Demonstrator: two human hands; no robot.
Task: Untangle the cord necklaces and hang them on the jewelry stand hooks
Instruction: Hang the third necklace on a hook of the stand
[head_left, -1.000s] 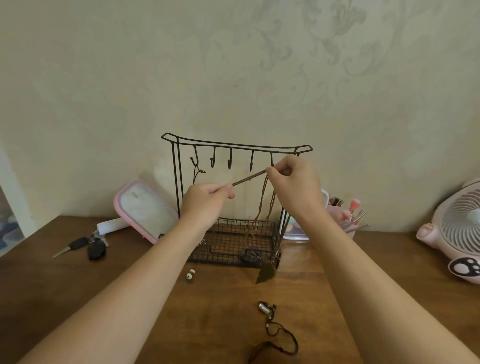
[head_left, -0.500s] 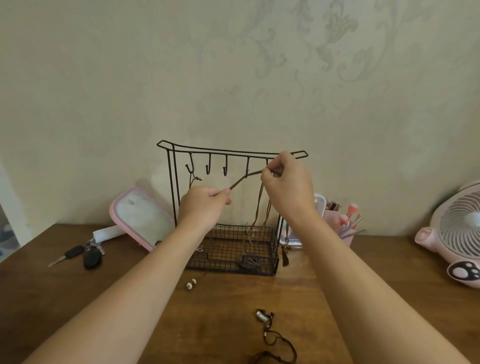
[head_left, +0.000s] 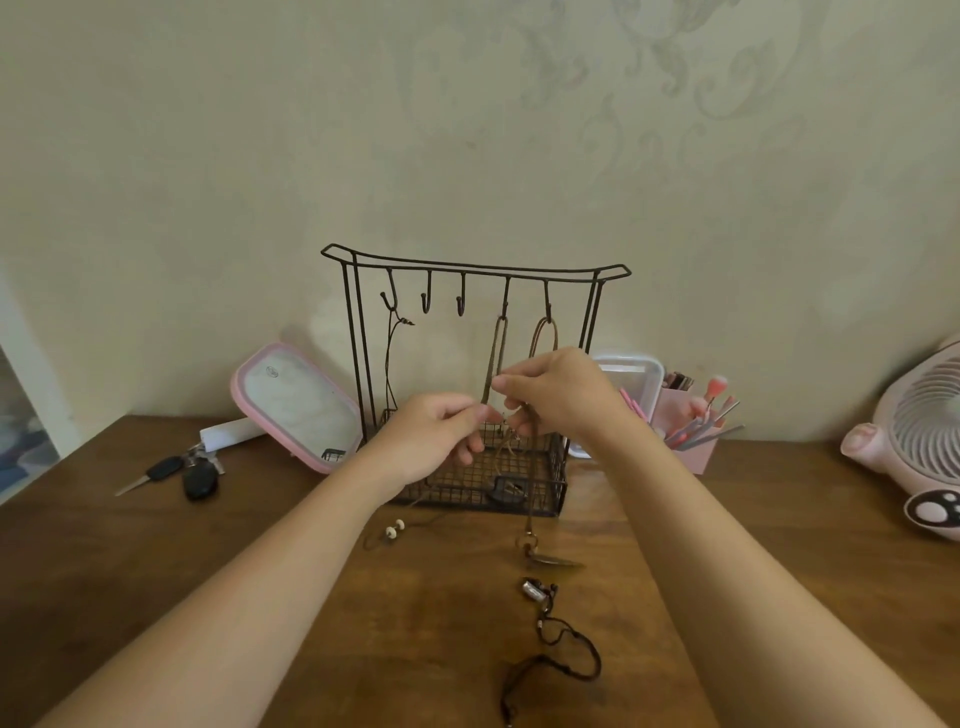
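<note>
A black wire jewelry stand with several hooks and a mesh basket base stands against the wall. A thin dark cord hangs from its leftmost hook. Brown cord loops hang from the fourth hook and the fifth hook. My left hand and my right hand meet in front of the basket, each pinching the brown cords below those hooks. A leaf-shaped pendant on that cord lies on the table. A black cord necklace with a silver charm lies nearer to me.
Two white beads on a thin cord lie left of the pendant. Keys sit at the far left, a pink-rimmed mirror leans beside the stand. A pink brush holder and a pink fan stand to the right.
Both hands have dropped from hook height to basket height and come together. The brown cord, earlier stretched between my hands, now hangs in loops from the fourth and fifth hooks.
</note>
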